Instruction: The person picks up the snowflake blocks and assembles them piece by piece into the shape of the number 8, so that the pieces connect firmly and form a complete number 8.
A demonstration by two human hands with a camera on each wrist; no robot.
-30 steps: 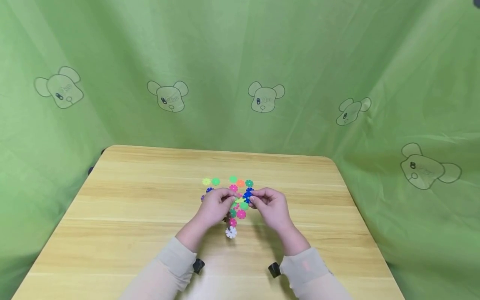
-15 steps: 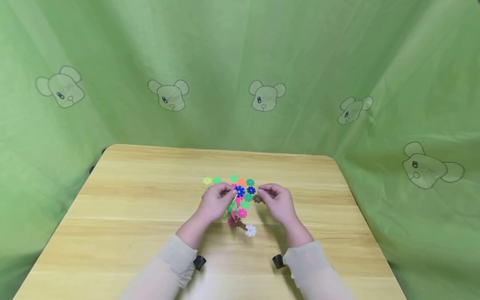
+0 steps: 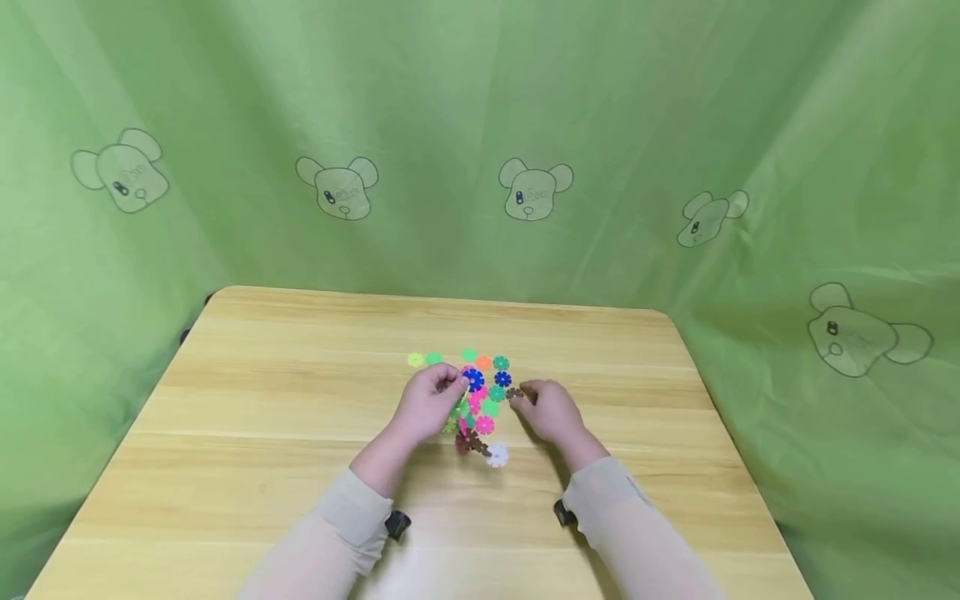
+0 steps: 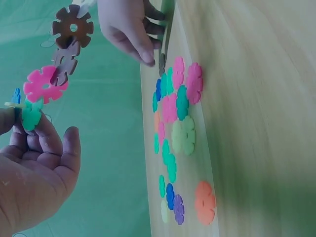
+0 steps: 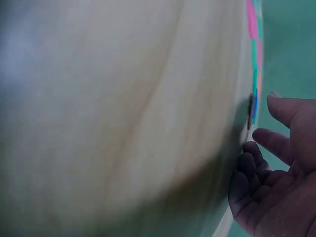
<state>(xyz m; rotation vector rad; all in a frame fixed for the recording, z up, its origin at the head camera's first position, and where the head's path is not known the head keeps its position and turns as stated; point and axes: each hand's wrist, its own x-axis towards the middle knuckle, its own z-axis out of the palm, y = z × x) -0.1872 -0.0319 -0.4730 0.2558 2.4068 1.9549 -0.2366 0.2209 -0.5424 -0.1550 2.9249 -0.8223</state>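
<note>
My left hand (image 3: 422,406) pinches a linked chain of notched plastic snowflake discs above the table. A blue disc (image 3: 475,381) is at its upper end. In the left wrist view a green disc (image 4: 32,117), a pink disc (image 4: 35,89) and two brown discs (image 4: 60,31) follow, and the white disc (image 3: 498,455) ends the chain. A yellowish disc shows edge-on at my left fingertips. My right hand (image 3: 553,411) is low over the table beside a loose brown disc (image 3: 513,393). In the right wrist view its thumb and forefinger are apart, with nothing between them.
Loose discs lie flat on the wooden table (image 3: 247,433), among them an orange disc (image 3: 483,363), a dark blue disc (image 3: 502,379), a yellow disc (image 3: 416,359) and several green and pink ones. A green curtain (image 3: 435,83) surrounds the table's back and sides.
My right hand has let go of the blue disc, moved right and lowered beside the brown disc. The chain in my left hand has swung, its white end now further right.
</note>
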